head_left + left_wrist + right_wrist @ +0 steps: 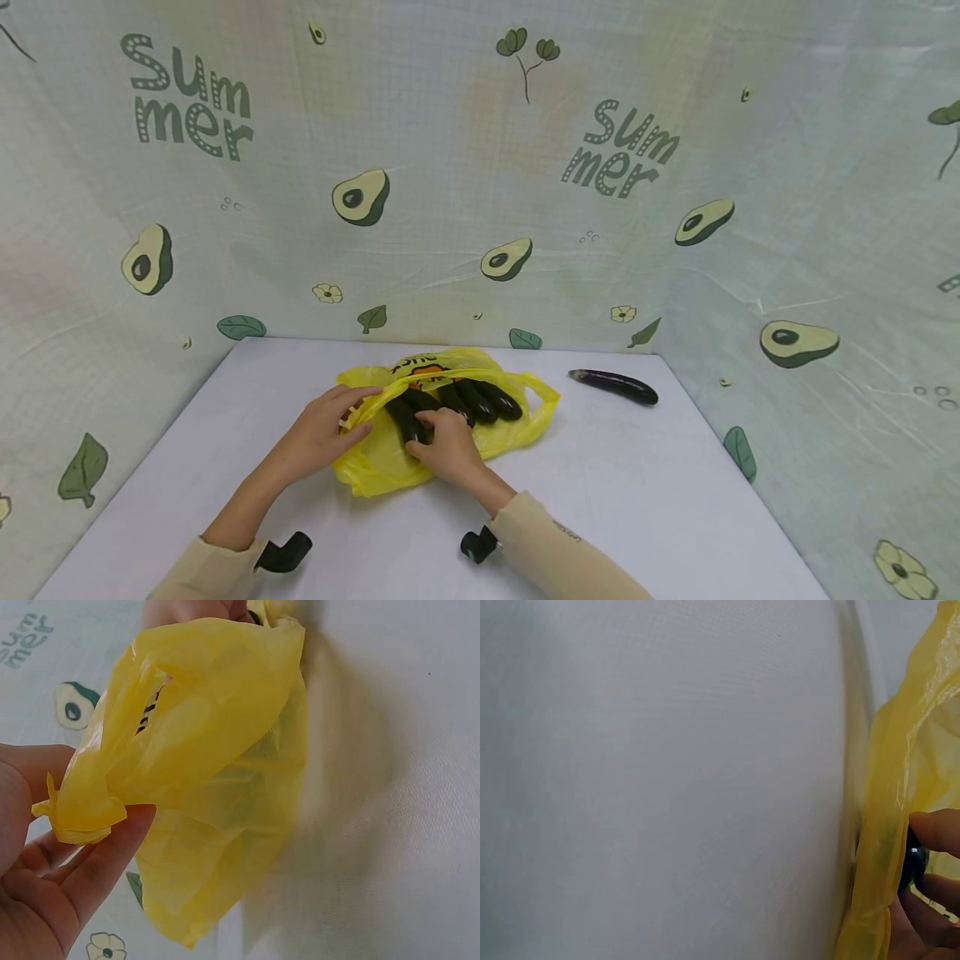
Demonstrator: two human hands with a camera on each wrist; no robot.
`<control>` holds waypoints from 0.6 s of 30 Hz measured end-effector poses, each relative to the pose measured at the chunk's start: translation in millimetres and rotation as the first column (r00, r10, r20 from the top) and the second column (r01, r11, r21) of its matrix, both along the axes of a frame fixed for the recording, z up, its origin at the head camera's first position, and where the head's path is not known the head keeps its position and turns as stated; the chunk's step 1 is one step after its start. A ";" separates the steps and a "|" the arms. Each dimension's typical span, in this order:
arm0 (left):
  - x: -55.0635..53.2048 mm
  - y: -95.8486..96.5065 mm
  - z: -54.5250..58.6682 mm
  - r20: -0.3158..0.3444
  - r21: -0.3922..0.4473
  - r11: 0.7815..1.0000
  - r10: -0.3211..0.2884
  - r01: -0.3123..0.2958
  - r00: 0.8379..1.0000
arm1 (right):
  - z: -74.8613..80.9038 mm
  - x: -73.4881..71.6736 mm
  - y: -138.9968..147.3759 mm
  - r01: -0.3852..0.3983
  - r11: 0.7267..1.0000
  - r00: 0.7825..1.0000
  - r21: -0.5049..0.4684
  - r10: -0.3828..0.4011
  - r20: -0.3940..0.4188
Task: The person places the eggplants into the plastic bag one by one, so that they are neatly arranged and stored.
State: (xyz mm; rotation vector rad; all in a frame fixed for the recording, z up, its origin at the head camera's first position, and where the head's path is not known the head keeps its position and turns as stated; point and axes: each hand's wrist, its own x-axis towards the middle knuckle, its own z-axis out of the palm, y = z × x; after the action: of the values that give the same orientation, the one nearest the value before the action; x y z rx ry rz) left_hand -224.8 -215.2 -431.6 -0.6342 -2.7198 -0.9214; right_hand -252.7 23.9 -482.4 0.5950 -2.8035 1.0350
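Note:
A yellow plastic bag [378, 477] lies on its side on the white table, its mouth facing the person. Inside it several dark, glossy eggplants [498, 401] lie side by side. At the bag's left edge, my left hand [324, 427] holds the gathered plastic between thumb and fingers; the left wrist view shows this bunched yellow end [82, 817] close up. My right hand [450, 447] reaches into the mouth and grips the end of the leftmost eggplant [405, 419]. In the right wrist view, that dark end [913, 861] shows between thumb and fingers, partly behind the bag's rim.
One more eggplant [615, 386] lies outside the bag, near the table's [645, 500] back right. A cloth [442, 125] printed with avocados and leaves hangs behind and along both sides. Black devices [285, 553] are strapped at both wrists.

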 end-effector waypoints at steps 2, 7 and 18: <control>-0.3 0.3 0.2 0.000 -0.001 1.000 -0.002 0.002 1.000 | -0.4 -0.7 -0.2 0.003 1.000 1.000 -0.001 -0.003 -0.004; 0.0 0.8 1.4 0.001 0.000 1.000 -0.005 0.005 1.000 | -1.4 -2.2 -1.2 0.002 1.000 1.000 -0.005 -0.002 -0.017; 1.0 -0.7 -0.1 -0.004 0.003 1.000 -0.017 0.017 1.000 | -4.0 -3.1 -2.8 0.016 1.000 0.999 -0.015 -0.016 -0.035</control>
State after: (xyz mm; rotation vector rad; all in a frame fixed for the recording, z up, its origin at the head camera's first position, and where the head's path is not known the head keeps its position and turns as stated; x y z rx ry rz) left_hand -223.8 -215.9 -431.7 -0.6583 -2.7126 -0.9270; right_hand -255.8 21.0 -486.5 0.5828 -2.7633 1.0305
